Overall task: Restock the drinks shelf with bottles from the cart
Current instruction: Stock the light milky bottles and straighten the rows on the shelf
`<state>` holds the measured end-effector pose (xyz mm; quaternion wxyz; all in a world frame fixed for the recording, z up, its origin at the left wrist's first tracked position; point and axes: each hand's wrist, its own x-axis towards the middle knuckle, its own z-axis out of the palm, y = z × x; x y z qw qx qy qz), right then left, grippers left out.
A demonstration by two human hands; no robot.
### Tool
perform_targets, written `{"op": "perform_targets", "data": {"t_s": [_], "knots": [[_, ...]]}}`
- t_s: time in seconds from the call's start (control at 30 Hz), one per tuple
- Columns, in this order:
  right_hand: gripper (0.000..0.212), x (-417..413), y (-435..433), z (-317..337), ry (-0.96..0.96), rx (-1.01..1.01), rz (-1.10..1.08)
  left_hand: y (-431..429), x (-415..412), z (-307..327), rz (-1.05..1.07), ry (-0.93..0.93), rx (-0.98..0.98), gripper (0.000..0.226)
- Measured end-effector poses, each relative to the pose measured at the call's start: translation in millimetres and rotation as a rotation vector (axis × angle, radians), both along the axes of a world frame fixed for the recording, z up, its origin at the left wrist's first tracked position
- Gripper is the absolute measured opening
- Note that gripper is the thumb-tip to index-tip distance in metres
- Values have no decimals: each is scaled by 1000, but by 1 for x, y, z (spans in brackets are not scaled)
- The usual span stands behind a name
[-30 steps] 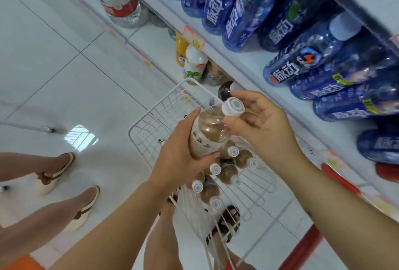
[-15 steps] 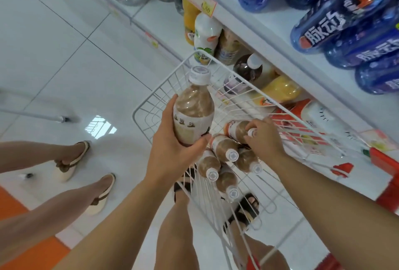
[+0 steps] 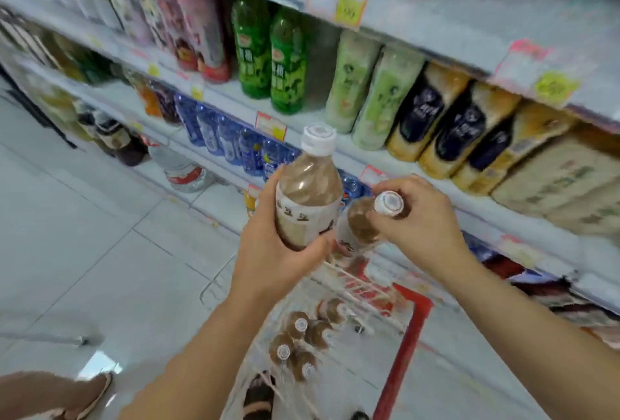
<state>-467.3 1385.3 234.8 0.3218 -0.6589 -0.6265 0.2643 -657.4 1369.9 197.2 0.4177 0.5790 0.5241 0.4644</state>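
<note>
Left hand (image 3: 268, 251) fingers (image 3: 315, 248) are clamped round a brown bottle (image 3: 307, 194); right hand (image 3: 419, 218) fingers pinch a second bottle (image 3: 359, 228) at its neck, above the cart (image 3: 365, 287). Best to keep both upright and seat them one at a time on the shelf (image 3: 476, 208) beyond the fingers.

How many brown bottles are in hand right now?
2: one brown bottle upright in the left hand, a second bottle held near its cap by the right hand. More bottles lie in the cart.
</note>
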Motion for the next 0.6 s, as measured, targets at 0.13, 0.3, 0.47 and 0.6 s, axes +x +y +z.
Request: {"op": "perform_targets", "data": {"t_s": [0.13, 0.3, 0.47, 0.6], "knots": [[30, 15, -13, 100, -5, 301, -44, 9, 21, 74, -75, -23, 203, 90], [31, 39, -37, 197, 56, 611, -93, 23, 47, 158, -181, -97, 396, 89], [28, 62, -36, 255, -67, 896, -126, 32, 70, 207, -214, -159, 497, 86], [29, 73, -11, 257, -186, 989, -150, 37, 75, 211, -184, -183, 498, 84]]}}
